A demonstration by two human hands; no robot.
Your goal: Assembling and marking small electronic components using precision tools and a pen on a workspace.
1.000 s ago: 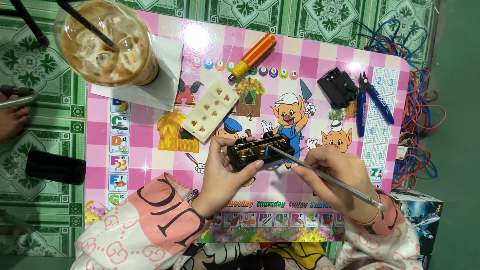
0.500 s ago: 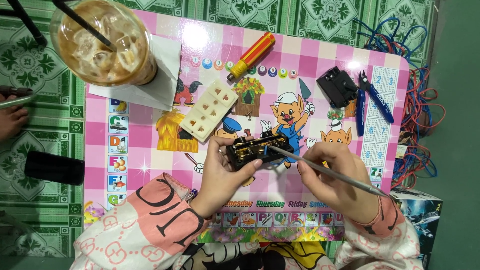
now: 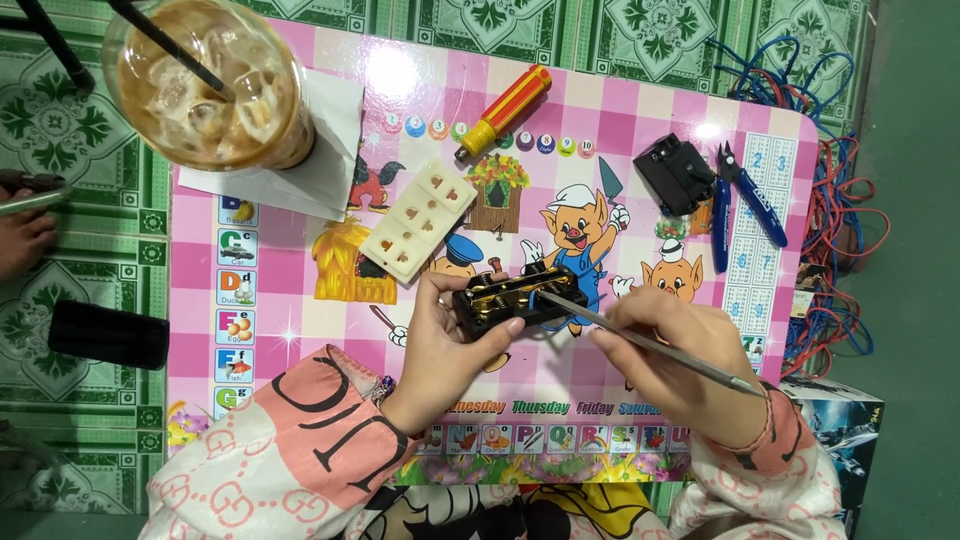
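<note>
— Green patterned floor tiles (image 3: 60, 130) run under a small pink checked table (image 3: 640, 110) printed with cartoon pigs. What sits at the far left?

— Off the table, another person's hand (image 3: 22, 235) holds a thin rod at the edge of the view, and a black oblong thing (image 3: 108, 335) lies on the tiles below it. On the table's left corner stands an iced coffee cup (image 3: 210, 85) with a black straw, on a white napkin (image 3: 320, 150)

— And toward the middle?

— A cream socket faceplate (image 3: 418, 222) lies flat, with a red and yellow screwdriver (image 3: 505, 110) above it. Below, the left hand (image 3: 445, 345) curls around a black socket body (image 3: 515, 298), thumb along its near edge, fingers behind it, holding it just above the table

— The other hand?

— The right hand (image 3: 675, 365) pinches a thin metal tool (image 3: 650, 345) between thumb and fingers, its tip touching the socket body's right end

— Further right?

— A black plastic block (image 3: 675, 175), then blue-handled pliers (image 3: 745, 195) just beside it, and off the table's edge a tangle of red and blue wires (image 3: 835, 220)
</note>
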